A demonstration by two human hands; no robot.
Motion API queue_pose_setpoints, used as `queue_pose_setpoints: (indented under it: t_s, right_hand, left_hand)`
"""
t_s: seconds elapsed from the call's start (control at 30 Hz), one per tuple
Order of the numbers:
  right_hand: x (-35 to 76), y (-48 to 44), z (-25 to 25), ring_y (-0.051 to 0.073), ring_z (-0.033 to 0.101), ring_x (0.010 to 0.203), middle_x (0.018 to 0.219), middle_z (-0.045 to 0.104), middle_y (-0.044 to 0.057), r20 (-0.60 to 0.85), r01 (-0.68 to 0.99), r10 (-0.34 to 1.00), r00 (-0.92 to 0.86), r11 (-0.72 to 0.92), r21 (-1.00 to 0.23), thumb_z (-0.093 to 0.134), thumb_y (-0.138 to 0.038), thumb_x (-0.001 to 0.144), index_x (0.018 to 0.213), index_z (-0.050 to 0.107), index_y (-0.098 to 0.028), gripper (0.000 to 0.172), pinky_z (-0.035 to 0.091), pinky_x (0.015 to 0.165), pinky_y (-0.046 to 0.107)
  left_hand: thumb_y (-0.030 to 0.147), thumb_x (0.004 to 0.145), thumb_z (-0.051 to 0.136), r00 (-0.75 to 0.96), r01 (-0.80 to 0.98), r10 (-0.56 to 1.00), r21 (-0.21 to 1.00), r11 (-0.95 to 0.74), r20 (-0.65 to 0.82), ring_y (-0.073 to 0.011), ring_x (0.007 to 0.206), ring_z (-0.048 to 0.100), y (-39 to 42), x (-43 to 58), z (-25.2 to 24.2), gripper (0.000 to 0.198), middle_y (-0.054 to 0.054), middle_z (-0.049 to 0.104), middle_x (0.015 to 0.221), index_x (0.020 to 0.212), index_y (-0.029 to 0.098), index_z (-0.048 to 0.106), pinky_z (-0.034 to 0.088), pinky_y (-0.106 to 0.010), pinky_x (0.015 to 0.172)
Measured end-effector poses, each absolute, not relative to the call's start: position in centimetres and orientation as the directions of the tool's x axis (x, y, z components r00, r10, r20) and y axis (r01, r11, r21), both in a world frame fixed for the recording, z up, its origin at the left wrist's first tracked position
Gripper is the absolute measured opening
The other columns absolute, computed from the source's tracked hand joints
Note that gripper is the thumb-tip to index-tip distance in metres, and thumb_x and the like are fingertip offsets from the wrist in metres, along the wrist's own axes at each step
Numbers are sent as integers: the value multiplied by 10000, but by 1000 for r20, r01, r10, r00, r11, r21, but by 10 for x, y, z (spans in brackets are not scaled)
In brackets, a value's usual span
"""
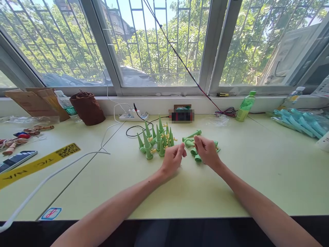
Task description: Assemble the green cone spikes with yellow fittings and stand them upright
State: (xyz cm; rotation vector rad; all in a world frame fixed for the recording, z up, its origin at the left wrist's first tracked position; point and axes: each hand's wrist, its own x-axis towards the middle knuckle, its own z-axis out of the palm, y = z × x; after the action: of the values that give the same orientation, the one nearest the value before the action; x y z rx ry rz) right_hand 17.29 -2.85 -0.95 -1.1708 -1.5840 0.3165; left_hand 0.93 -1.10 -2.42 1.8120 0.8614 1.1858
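Note:
My left hand (172,159) is closed, thumb pressed on curled fingers, just right of a group of upright green watering spikes (148,144) with small yellow valves. Whatever its fingers hold, if anything, is hidden. My right hand (207,152) is closed too, fingertips pinched together over a loose pile of green spikes (197,158) lying on their sides. One green spike (189,142) shows right by its fingertips; I cannot tell whether they grip it. The two hands are a short gap apart, above the pale table (205,195).
A white power strip (133,117) and a dark pixelated device (181,116) sit along the back, with cables. A white cable (64,168) crosses the left side. A green bottle (246,106) and blue plastic pieces (299,121) stand right; a brown pouch (87,108) and phone (17,160) left.

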Motion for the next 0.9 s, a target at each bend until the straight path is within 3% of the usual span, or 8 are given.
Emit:
queue_pose_setpoints:
  t_s: [0.1, 0.23, 0.4, 0.67, 0.77, 0.9]
  right_hand:
    - [173, -28, -12, 116, 445, 468, 492, 431, -30, 593, 522, 805, -15, 512, -682, 367, -462, 988, 616, 413, -207, 453, 364, 509, 237]
    - [173, -27, -15, 101, 406, 453, 496, 454, -34, 591, 512, 803, -74, 539, -669, 371, -433, 991, 633, 427, -203, 430, 346, 496, 230]
    - [174, -26, -13, 99, 394, 451, 502, 464, -29, 588, 503, 805, -80, 542, -673, 368, -436, 991, 638, 449, -197, 434, 328, 479, 229]
    - [175, -27, -12, 105, 382, 460, 506, 450, -19, 567, 515, 822, -57, 511, -689, 358, -466, 987, 608, 425, -196, 470, 319, 480, 245]
    - [174, -27, -12, 101, 361, 447, 490, 432, -22, 555, 519, 831, -44, 494, -698, 357, -472, 986, 584, 401, -197, 489, 306, 474, 253]
    - [173, -27, -10, 100, 358, 439, 462, 416, -22, 553, 528, 832, -37, 486, -696, 365, -468, 984, 534, 380, -196, 526, 307, 484, 261]
  left_hand:
    - [610, 942, 300, 419, 92, 856, 923, -373, 304, -87, 381, 389, -11, 8, -28, 681, 18, 405, 378, 563, 140, 617, 327, -230, 454]
    - [625, 926, 338, 475, 66, 844, 947, -316, 248, -79, 377, 389, -10, 6, -29, 666, 14, 446, 396, 584, 131, 624, 317, -219, 443]
    - [629, 893, 424, 500, 42, 831, 951, -307, 246, -65, 358, 365, -11, 5, -22, 580, 46, 439, 409, 777, 112, 662, 284, -199, 411]
    - [453, 845, 628, 551, -22, 762, 919, -395, 341, -50, 445, 371, -11, 9, -24, 411, 8, 566, 660, 1077, 114, 653, 302, -191, 409]
    - [414, 854, 630, 543, -10, 742, 886, -464, 394, -39, 462, 338, -9, 9, -29, 358, -8, 567, 732, 1062, 124, 661, 294, -194, 422]
    - [390, 859, 629, 490, 34, 726, 822, -569, 482, -22, 477, 319, -8, 10, -32, 266, -14, 509, 815, 904, 132, 673, 281, -189, 423]
